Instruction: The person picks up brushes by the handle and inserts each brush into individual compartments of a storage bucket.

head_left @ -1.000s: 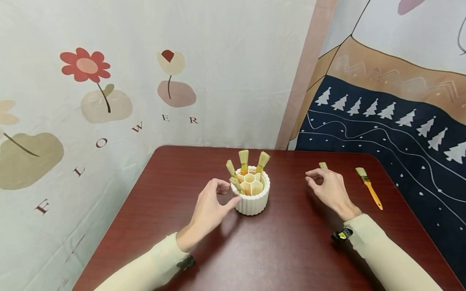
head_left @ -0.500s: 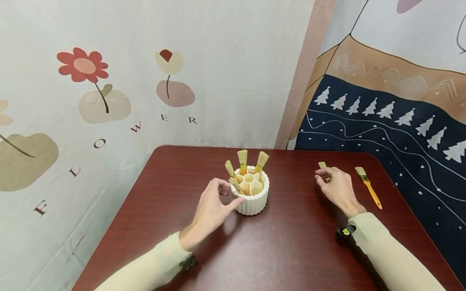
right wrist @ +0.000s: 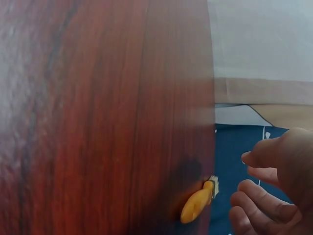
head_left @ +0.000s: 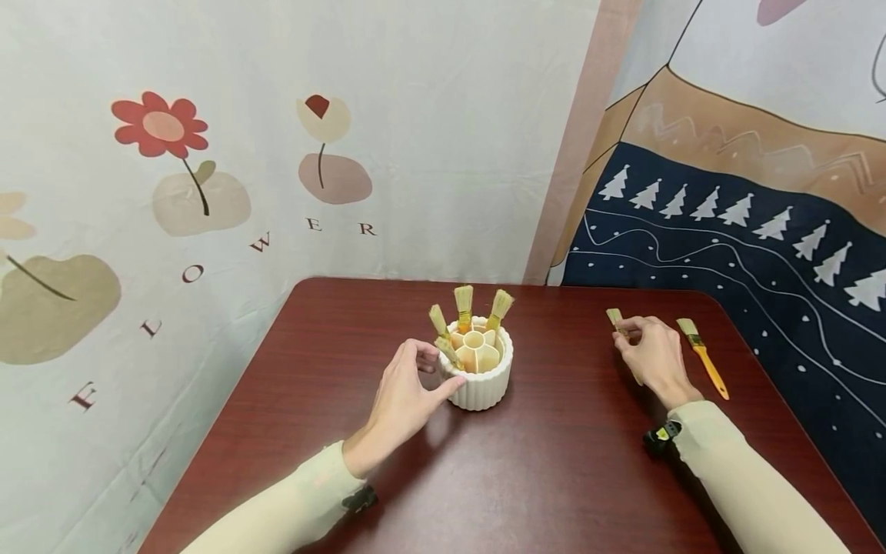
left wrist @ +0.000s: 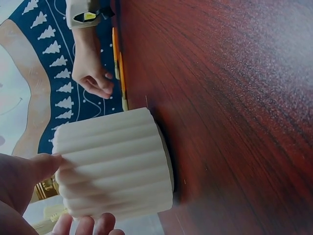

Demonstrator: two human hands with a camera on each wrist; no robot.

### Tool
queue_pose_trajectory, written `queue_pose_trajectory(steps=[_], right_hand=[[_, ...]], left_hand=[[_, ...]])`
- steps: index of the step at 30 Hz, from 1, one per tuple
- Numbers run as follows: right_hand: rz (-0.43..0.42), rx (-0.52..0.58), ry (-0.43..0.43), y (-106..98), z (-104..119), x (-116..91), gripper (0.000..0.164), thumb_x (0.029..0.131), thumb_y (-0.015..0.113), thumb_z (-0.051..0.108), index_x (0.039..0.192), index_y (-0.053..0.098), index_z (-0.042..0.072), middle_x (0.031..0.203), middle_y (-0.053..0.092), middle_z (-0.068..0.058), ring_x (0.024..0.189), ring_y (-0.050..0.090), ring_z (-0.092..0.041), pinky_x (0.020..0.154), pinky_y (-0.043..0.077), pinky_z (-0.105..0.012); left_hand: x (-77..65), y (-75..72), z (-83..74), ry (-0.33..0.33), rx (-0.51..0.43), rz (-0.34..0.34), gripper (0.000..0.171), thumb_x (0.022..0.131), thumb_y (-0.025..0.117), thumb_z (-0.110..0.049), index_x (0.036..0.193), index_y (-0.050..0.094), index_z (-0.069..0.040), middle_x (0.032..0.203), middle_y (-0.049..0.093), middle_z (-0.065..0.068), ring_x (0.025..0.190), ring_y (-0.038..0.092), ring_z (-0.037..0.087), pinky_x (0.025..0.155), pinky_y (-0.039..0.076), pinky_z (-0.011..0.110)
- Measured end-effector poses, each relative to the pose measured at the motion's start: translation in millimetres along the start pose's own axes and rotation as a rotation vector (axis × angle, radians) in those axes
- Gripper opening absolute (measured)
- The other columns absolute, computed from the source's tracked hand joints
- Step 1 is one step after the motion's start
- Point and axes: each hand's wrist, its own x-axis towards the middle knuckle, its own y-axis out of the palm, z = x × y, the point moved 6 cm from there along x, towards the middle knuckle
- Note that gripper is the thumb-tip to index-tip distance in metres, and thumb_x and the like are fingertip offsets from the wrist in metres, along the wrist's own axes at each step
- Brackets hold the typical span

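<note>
Remotely, I see the right hand (head_left: 653,357), the nearer one, its fingers loosely bent and holding nothing, just above a brush (head_left: 614,315) pointing lengthwise away on the desk (head_left: 554,431), bristles just beyond, while the left hand (head_left: 401,396) cups the pot (head_left: 477,392).

past the far edge of the red-brown surface (head_left: 554,469) — a pale backdrop (head_left: 450,154) with a printed red flower (head_left: 162,124); past the right edge — a navy panel (head_left: 771,327) with white trees (head_left: 737,211) in a row.
</note>
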Motion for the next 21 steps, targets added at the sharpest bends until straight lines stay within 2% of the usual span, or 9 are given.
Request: queue_pose_trajectory(steps=[4,11,18,21], right_hand=[[-0.007,-0.002,0.005,-1,-4,2,0.026,0.104,0.084,0.008,0.127,0.083,-0.004,0.12,0.078,-0.031,0.109,0.079,-0.048,0.097,0.061,-0.066],[0.03,-0.001,0.031,2,-9,5,0.031,0.104,0.086,0.011,0.13,0.081,-0.006,0.122,0.078,-0.031,0.111,0.076,-0.048,0.1,0.061,-0.068],[0.073,-0.015,0.038,5,-15,11,0.032,0.105,0.086,0.015,0.127,0.081,-0.007,0.119,0.083,-0.031,0.108,0.077,-0.048,0.093,0.061,-0.065],[0.09,-0.004,0.053,7,-17,11,0.032,0.106,0.086,0.015,0.128,0.081,-0.007,0.118,0.084,-0.031,0.106,0.077,-0.047,0.088,0.062,-0.057]], left_hand=[[-1.0,-1.2,-0.9,0.011,-0.003,0.0,0.05,0.092,0.102,-0.029,0.125,0.069,-0.011,0.12,0.075,0.008,0.108,0.079,0.028,0.104,0.069,0.054],[-1.9,-1.8,-0.8,0.039,0.007,-0.002,0.046,0.094,0.1,-0.024,0.126,0.071,-0.01,0.12,0.075,0.008,0.108,0.078,0.024,0.099,0.071,0.044],[-1.9,-2.3,2.4,0.046,-0.024,-0.005,0.043,0.096,0.099,-0.02,0.129,0.073,-0.009,0.119,0.078,0.009,0.11,0.079,0.026,0.1,0.072,0.049],[-0.9,-2.5,4.0,0.053,-0.039,-0.004,0.043,0.097,0.098,-0.018,0.131,0.074,-0.009,0.118,0.079,0.008,0.11,0.08,0.026,0.102,0.072,0.052]])
